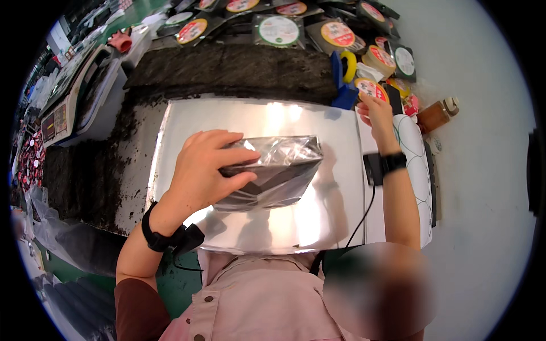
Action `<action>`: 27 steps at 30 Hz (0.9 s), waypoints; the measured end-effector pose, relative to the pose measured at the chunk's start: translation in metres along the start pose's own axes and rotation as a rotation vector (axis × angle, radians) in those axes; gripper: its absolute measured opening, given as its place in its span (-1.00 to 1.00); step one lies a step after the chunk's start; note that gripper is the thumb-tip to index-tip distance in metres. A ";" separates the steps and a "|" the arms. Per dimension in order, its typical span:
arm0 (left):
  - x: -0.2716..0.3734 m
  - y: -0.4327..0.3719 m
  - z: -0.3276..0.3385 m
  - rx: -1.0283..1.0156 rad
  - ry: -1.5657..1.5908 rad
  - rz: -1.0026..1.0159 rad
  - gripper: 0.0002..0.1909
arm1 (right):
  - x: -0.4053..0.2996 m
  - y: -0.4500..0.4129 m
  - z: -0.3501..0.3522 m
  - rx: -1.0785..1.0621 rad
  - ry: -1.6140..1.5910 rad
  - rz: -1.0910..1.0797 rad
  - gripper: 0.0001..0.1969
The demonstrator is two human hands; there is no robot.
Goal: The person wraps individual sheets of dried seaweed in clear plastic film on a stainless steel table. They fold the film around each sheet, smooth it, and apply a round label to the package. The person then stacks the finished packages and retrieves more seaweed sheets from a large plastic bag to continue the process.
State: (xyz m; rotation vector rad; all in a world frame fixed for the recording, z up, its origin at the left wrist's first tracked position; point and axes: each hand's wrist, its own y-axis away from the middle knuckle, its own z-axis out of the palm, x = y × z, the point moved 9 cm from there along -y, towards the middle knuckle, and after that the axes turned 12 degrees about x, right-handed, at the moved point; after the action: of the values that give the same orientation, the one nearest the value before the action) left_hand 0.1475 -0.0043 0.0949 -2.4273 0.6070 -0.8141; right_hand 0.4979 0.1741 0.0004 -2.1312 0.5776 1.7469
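A dark block-shaped package in clear plastic film (277, 174) lies at the middle of a shiny metal sheet (251, 232). My left hand (213, 166) grips its left end, fingers over the top and thumb on the near side. My right hand (374, 111) is at a roll of round labels (371, 90), past the sheet's far right corner; its fingertips touch the roll's near edge, and whether they pinch a label cannot be told. Beside that roll stands a blue tape dispenser (344, 97) with a yellow ring (349, 67). White sheets with round outlines (411, 145) lie under the right forearm.
Dark flat sheets (230, 70) lie behind the metal sheet. Several labelled packages (279, 30) are piled at the far edge. A weighing scale (64, 119) and a plastic bin (102, 98) stand on the left. A bottle of brown liquid (435, 116) is at the right edge.
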 end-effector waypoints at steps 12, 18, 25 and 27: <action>0.015 0.019 -0.004 0.010 -0.102 0.021 -0.66 | 0.032 -0.104 0.042 0.062 0.583 0.068 -0.68; 0.014 0.017 -0.003 0.017 -0.081 0.012 -0.65 | 0.075 -0.113 0.044 0.021 -0.153 0.325 -0.50; 0.014 0.015 -0.003 0.019 -0.053 0.016 -0.66 | 0.082 -0.103 0.048 0.074 -0.441 0.266 -0.57; 0.014 0.015 -0.003 0.016 -0.048 0.017 -0.66 | 0.080 -0.097 0.048 0.079 -0.431 0.241 -0.59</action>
State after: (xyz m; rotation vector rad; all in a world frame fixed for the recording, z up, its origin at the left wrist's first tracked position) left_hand 0.1523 -0.0243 0.0938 -2.4169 0.5996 -0.7488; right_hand 0.5191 0.2729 -0.0880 -1.6105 0.7858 2.1863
